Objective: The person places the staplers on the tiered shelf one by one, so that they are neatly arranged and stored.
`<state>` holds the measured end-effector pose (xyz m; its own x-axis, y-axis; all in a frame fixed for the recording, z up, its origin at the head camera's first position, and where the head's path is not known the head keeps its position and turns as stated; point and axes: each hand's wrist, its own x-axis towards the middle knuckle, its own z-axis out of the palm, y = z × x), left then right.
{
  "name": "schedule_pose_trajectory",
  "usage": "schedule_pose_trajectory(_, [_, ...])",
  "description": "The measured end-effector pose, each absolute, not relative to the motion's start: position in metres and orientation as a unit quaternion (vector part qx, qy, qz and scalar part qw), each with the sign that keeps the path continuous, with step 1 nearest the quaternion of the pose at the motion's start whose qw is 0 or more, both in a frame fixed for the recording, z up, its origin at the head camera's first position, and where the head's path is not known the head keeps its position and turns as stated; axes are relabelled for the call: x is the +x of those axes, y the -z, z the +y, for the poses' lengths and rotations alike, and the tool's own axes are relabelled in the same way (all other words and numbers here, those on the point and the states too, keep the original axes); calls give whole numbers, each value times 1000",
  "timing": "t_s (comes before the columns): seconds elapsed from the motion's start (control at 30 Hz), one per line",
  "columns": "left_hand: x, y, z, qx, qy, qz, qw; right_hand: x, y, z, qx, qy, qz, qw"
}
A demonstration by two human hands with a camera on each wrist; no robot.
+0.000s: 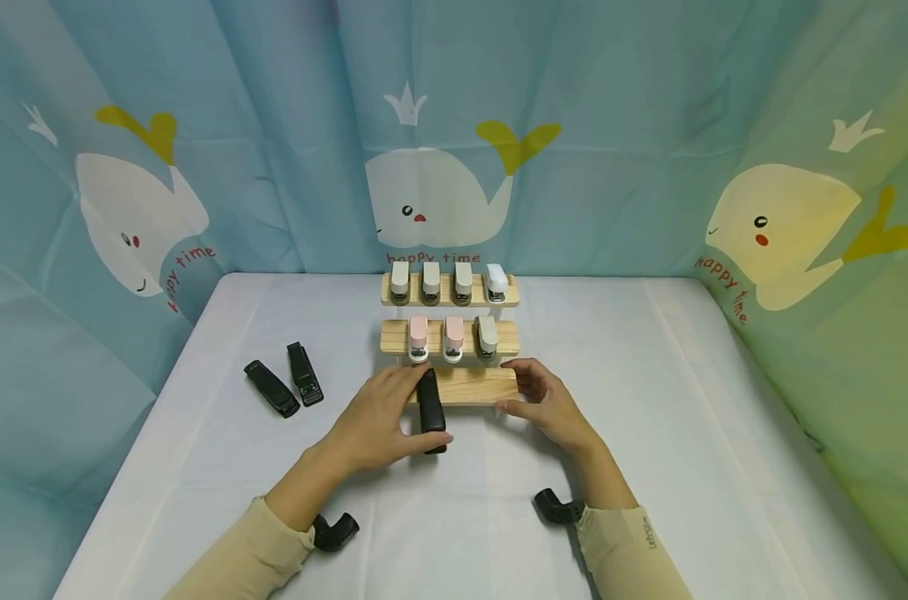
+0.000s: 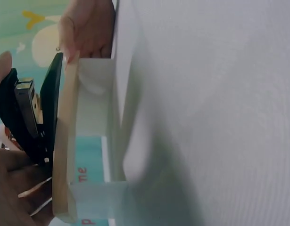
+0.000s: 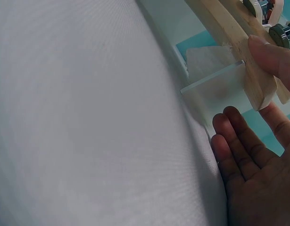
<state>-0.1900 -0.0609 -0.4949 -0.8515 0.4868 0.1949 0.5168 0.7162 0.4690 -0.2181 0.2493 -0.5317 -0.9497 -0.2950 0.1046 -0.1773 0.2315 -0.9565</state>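
Note:
My left hand (image 1: pixel 371 418) holds a black stapler (image 1: pixel 430 402) on the left part of the lowest wooden shelf (image 1: pixel 480 387). The thumb lies at the stapler's front end, which juts past the shelf edge; the other fingers are at its rear. In the left wrist view the stapler (image 2: pixel 51 94) has its arms spread apart, the base on the board (image 2: pixel 64 136). At the shelf's right end, my right hand (image 1: pixel 550 407) pinches the board between thumb and index finger. Its other fingers (image 3: pixel 244 141) lie curved below the board in the right wrist view.
On the middle shelf (image 1: pixel 390 337) stand two pink staplers (image 1: pixel 418 333) and a grey one (image 1: pixel 487 333). Several pale staplers (image 1: pixel 431 282) line the top shelf (image 1: pixel 385 290). Two black staplers (image 1: pixel 271 388) (image 1: pixel 305 373) lie on the white table (image 1: pixel 686 433) to the left.

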Motion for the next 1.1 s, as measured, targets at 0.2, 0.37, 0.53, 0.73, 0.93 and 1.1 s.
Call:
schedule_pose_trajectory(0.2, [-189, 498, -54, -269, 257, -928, 14, -218, 534, 250, -148, 601, 784, 47])
schedule_pose_trajectory(0.37, [-187, 499, -50, -259, 251, -933, -2, -219, 537, 251, -150, 599, 786, 42])
schedule_pose_trajectory(0.53, [-187, 499, -44, -250, 253, -934, -8, -219, 535, 251, -150, 599, 786, 43])
schedule_pose_trajectory(0.73, [-187, 499, -35, -244, 255, -936, -6, -219, 534, 251, -147, 602, 784, 48])
schedule_pose_trajectory(0.93, [-188, 499, -26, -241, 251, -938, -19, -218, 534, 251, -150, 599, 784, 51])
schedule_pose_trajectory(1.1, [-190, 496, -18, -237, 252, -938, -30, -219, 535, 251, -150, 601, 783, 51])
